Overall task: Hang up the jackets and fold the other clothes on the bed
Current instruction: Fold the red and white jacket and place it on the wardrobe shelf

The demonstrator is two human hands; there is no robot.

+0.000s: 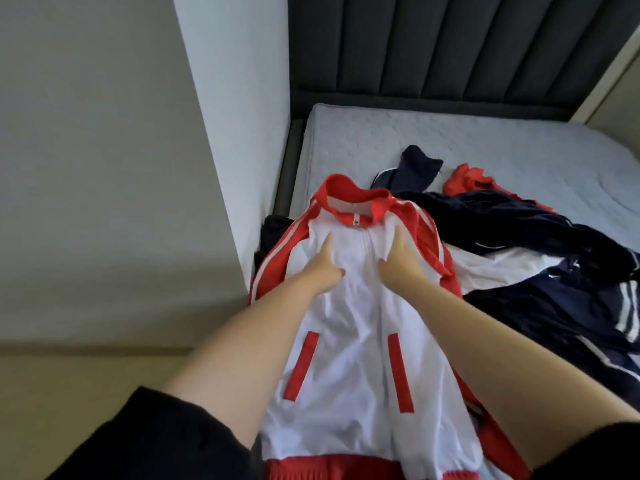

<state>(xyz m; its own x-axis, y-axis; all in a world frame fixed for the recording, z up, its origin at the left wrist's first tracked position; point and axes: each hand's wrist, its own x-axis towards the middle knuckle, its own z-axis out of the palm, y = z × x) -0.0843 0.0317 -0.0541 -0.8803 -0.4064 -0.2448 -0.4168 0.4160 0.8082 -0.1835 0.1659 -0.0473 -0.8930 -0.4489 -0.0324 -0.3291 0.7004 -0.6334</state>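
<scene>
Fingers straight, my left hand point(323, 263) and right hand point(398, 261) press flat on the white-and-red jacket point(349, 341) at the bed point(485, 143) edge, and a careless lift could drag the navy clothes point(519, 220) touching it.

White-red jacket point(349, 341) front up, zipped, collar toward headboard point(450, 46), at bed point(485, 140) left edge. Navy clothes heap point(519, 230) crumpled just right; red garment point(467, 181) beyond it.

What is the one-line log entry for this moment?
left hand: flat on white-and-red track jacket | right hand: flat on same jacket | dark navy clothes: heaped beside, unfolded
</scene>
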